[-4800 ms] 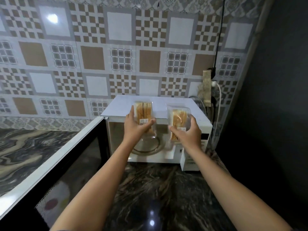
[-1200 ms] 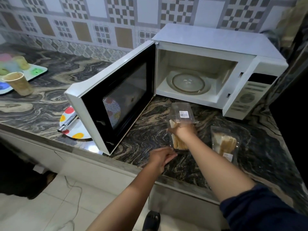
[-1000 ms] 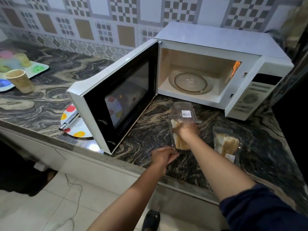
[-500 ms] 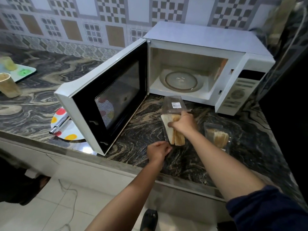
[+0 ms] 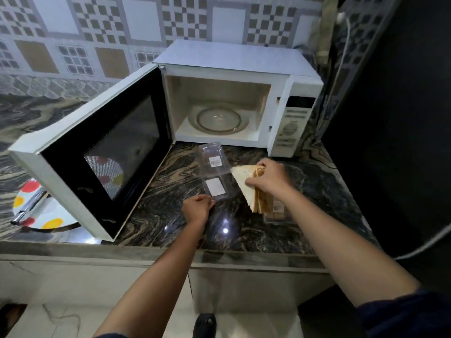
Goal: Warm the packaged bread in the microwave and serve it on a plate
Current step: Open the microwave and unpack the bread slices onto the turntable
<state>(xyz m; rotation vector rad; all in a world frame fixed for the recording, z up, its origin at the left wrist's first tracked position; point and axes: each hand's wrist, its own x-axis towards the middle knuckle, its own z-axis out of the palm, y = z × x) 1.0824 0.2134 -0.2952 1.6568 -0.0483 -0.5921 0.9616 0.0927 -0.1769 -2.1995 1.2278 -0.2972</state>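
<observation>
My right hand (image 5: pixel 266 180) grips a stack of triangular bread slices (image 5: pixel 246 189), lifted just right of a clear plastic package (image 5: pixel 214 174) that lies open and empty on the dark marble counter. My left hand (image 5: pixel 196 209) pinches the near edge of that package. A second bread package (image 5: pixel 277 211) lies on the counter mostly hidden under my right hand and the slices. The white microwave (image 5: pixel 234 59) stands behind with its door (image 5: pixel 102 152) swung wide to the left and its glass turntable (image 5: pixel 218 119) bare.
A white plate with coloured dots (image 5: pixel 41 215) sits at the left behind the door, with metal tongs (image 5: pixel 28 208) lying on it. The counter's front edge (image 5: pixel 219 252) runs below my hands. A dark wall and a white cable (image 5: pixel 341 59) close off the right.
Earlier both packages came out of the microwave onto the counter. In the last second my right hand has pulled the bread slices out of the open package and moved them right; my left hand has taken the package's edge.
</observation>
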